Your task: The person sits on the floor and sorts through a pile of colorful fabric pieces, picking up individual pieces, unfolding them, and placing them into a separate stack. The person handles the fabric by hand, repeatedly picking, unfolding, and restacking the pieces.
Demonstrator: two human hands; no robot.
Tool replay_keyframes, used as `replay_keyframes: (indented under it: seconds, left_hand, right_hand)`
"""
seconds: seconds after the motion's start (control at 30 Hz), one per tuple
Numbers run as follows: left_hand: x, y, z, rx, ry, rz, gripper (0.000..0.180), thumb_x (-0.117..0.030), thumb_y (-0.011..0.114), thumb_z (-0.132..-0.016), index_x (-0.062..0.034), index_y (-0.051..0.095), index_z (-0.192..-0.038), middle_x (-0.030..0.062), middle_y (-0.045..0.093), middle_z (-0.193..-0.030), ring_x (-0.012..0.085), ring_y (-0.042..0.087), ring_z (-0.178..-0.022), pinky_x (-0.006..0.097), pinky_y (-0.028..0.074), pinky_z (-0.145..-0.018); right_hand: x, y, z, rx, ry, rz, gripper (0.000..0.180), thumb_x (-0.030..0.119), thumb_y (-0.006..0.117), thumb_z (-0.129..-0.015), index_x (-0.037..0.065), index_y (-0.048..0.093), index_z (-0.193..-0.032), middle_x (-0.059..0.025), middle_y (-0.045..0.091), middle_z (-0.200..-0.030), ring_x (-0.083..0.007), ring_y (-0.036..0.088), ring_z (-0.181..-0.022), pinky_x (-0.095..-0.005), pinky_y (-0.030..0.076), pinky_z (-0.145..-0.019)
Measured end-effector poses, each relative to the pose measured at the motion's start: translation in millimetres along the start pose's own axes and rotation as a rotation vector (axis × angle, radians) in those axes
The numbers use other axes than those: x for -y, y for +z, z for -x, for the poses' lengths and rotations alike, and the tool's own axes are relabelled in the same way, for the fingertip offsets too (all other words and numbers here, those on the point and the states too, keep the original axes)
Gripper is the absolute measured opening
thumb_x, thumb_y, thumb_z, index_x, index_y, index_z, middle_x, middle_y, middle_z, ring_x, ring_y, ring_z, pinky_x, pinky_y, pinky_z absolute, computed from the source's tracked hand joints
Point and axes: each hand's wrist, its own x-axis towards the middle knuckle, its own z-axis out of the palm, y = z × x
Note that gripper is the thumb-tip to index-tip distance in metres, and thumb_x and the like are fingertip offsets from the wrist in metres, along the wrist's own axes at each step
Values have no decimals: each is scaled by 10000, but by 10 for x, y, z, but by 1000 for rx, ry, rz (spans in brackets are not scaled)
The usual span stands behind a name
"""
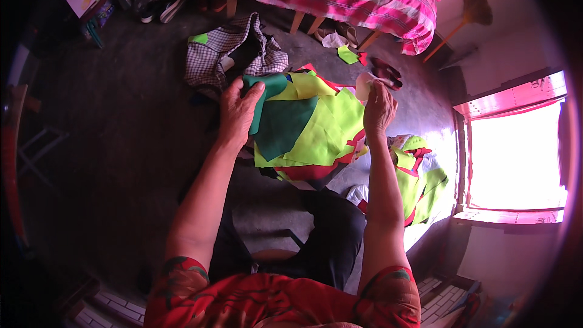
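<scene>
My left hand (238, 109) is closed on a folded dark green cloth piece (267, 87), its thumb pressed on top. Raised at the far right of the heap, my right hand (380, 109) pinches a small pale cloth scrap (363, 86). Between and below both hands lies a heap of fabric scraps, mostly neon yellow-green cloth (331, 130). A flat dark green piece (284, 126) rests on it, a yellow piece (311, 85) lies at its far side, and red cloth (306, 173) shows along the near edge. What lies under the heap is hidden.
Beyond the heap is a checked cloth bag (209, 58). A second scrap pile (422, 182) sits to the right, near a bright window (516, 158). A table with a pink plaid cloth (364, 0), shoes (387, 73) and a broom (473, 9) stand farther back.
</scene>
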Motion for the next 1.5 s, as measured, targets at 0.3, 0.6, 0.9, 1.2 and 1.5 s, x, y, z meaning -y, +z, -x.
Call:
replay_keyframes:
  seconds: [0.3,0.6,0.9,1.2,1.5]
  left_hand:
    - [-72,-17,27,0,-35,17,100,-146,624,-852,-59,575,-841,-52,521,-749,26,440,-680,202,381,-606]
    - [-124,63,94,162,-106,171,132,-151,607,-865,-47,591,-944,-17,587,-847,47,519,-772,217,439,-689]
    - [-109,242,289,481,-424,460,295,-112,552,-885,-55,520,-1173,26,611,-1004,116,601,-904,262,492,-807]
    - [-86,336,326,619,-462,447,341,-100,556,-874,-38,492,-1203,50,594,-1074,137,593,-948,270,471,-859]
    - [199,202,253,620,-277,-167,344,-46,566,-827,1,492,-1160,52,591,-1028,101,558,-921,274,466,-817]
  right_hand:
    - [443,460,303,635,-154,-171,313,325,533,-870,86,560,-1072,-149,610,-1029,-336,552,-1017,-413,442,-844]
    - [747,-227,448,624,321,-738,476,419,447,-928,51,513,-1223,-136,538,-1205,-263,523,-1105,-382,401,-925]
    - [1266,-591,1153,750,808,-2020,731,545,344,-913,-27,273,-1362,-168,363,-1379,-300,342,-1281,-441,226,-1072]
    - [1310,-540,1142,716,1073,-2466,617,465,475,-897,51,344,-1335,-141,431,-1325,-287,456,-1196,-481,383,-983]
    - [882,-385,1024,250,1056,-1851,221,47,601,-845,42,553,-1061,-72,632,-986,-175,619,-862,-324,520,-779]
